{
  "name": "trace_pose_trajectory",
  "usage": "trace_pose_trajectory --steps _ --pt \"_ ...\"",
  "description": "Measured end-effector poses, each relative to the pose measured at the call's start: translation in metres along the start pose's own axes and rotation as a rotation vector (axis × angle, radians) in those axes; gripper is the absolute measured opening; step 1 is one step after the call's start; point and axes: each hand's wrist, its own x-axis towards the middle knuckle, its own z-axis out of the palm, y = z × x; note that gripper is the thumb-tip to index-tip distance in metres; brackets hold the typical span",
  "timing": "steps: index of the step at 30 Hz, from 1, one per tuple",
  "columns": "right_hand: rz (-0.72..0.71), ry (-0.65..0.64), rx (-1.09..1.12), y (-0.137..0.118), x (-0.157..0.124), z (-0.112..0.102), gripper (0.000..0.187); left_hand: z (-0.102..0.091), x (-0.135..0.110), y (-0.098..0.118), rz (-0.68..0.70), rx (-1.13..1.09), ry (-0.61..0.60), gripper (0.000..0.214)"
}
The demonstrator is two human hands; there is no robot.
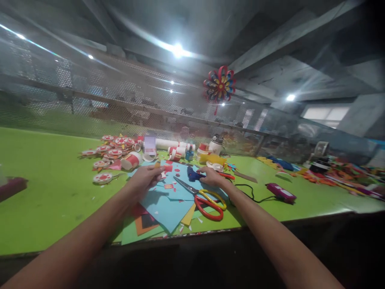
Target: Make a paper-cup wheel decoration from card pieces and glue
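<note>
Left hand (149,176), centre of frame: we see fingers bent and drawn close together over the blue paper (168,208), tips at some small red paper pieces (168,168). Whether a piece is pinched there we cannot tell. Right hand (212,177), just right of centre: we note fingers curled around the dark blue glue gun (192,174), which lies over the right part of the blue paper, nose toward the left.

Between the two forearms we find scissors (194,191), blades apart, points up and to the left, red and yellow handles toward the lower right. A black cord (251,194) runs right of the right hand to a purple box (281,193).

Edges: the near rim of the green table (60,208) crosses the lower frame; a corner of the blue paper comes near it. Red-and-white cups (131,160) and discs (103,178) crowd the area above the left hand; a mesh screen (120,90) rises behind. We see the widest room left of the left forearm, with a narrower stretch below the purple box.
</note>
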Motion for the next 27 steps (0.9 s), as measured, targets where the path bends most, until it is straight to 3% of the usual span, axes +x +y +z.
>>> trace_pose_trajectory --steps 5,10,17,23,27 --pt "-0.011 0.167 0.122 -0.031 -0.008 -0.006 0.031 0.001 0.002 -0.003 -0.038 0.0 -0.02 0.032" --pt "-0.052 0.218 0.365 -0.079 -0.01 0.007 0.02 0.001 0.002 -0.006 -0.027 -0.002 -0.01 0.033" --pt "-0.023 0.125 0.711 -0.111 0.002 0.019 0.019 0.004 -0.002 -0.001 -0.015 -0.028 -0.035 0.031" --pt "0.036 -0.018 1.022 -0.123 -0.004 0.019 0.022 0.006 -0.003 0.0 0.024 -0.035 -0.041 0.03" --pt "0.045 -0.014 1.079 -0.122 -0.006 0.017 0.025 0.009 -0.004 -0.001 -0.012 -0.019 -0.103 0.029"
